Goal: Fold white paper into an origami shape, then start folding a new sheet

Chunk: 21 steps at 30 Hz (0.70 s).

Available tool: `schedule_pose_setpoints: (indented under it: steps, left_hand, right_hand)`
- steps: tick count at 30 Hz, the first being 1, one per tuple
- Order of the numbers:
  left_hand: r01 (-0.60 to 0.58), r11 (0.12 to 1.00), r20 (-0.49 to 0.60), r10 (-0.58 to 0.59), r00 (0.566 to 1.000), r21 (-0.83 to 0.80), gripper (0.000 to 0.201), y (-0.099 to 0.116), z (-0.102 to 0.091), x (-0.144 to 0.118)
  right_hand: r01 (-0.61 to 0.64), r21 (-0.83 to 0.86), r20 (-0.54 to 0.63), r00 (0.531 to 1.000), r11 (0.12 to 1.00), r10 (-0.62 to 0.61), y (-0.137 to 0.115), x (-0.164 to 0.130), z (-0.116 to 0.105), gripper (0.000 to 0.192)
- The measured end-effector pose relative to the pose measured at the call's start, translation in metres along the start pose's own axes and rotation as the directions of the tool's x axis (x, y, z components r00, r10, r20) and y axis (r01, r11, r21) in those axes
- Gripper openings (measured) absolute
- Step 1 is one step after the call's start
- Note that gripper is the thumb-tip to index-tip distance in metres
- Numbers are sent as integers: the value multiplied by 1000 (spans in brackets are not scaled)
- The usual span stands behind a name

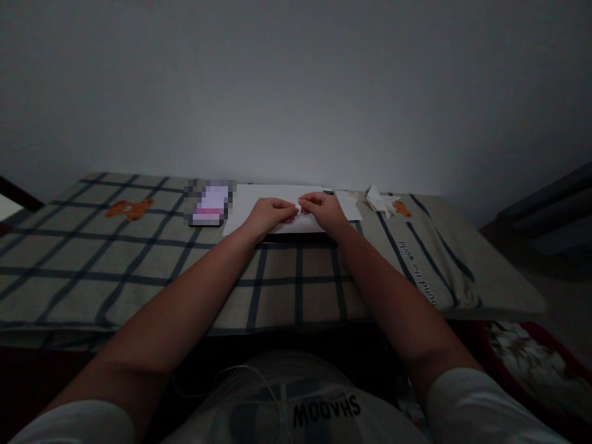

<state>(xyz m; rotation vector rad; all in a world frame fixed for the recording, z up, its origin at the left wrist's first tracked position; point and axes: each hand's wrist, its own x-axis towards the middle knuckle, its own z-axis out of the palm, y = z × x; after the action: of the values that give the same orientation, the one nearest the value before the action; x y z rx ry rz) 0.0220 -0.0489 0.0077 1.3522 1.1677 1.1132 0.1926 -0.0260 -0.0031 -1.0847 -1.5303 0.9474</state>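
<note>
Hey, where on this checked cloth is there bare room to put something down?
The widest bare patch of checked cloth lies left of the left hand, in front of the orange bear print. Another runs between the forearms, near the front edge. It is crowded at the back: phone, white paper, right hand, folded paper pieces.

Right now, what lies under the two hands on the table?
A white paper sheet lies on the checked cloth, under the left hand and right hand. The paper between their fingers is covered.
</note>
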Motion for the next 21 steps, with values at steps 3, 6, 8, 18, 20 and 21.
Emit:
schedule_pose_setpoints:
  steps: [3,6,8,18,20,21]
  left_hand:
    - [35,999,28,-34,999,-35,19,0,1,0]
    - [27,1000,29,-27,999,-6,11,-2,0,3]
    - [22,999,20,-23,1000,35,9,-3,-1,4]
    - [62,998,73,-62,995,0,19,-3,0,3]
    - [77,995,91,-71,993,-59,23,-4,-1,4]
    - [85,993,97,-77,992,-83,25,-5,-1,4]
  right_hand:
    - [-6,12,-22,1000,1000,7,0,1,1,17]
    - [-20,46,-23,1000,999,21,-3,-1,3,15]
    - [-29,50,-20,999,998,30,-5,-2,4,12]
    - [16,69,-20,1000,997,-15,-3,-1,4,13]
    - [89,47,-33,996,995,-88,-3,-2,3,11]
    - [137,18,-39,990,990,-136,-3,-3,3,10]
